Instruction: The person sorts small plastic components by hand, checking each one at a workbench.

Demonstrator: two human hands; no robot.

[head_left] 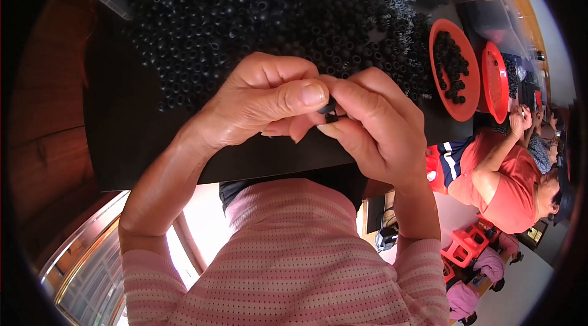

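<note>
The left hand (269, 102) and right hand (383, 127) meet above the near edge of the black surface (263, 161), each grip pinched on a small black piece (329, 107); beyond lies a spread of black rings (245, 26); rightward, an orange bowl (471, 75) holds dark pieces; a red dish (495, 84) stands just beside it; farther right sits a person in coral (505, 185).

The worktop (125, 142) is black, its surface bare along the near strip and left end. Small black ring-shaped pieces (202, 38) lie loose and densely spread across its far part, silvery pieces (401, 4) beside them towards the right, where 1 orange bowl (472, 89) also rests.
</note>
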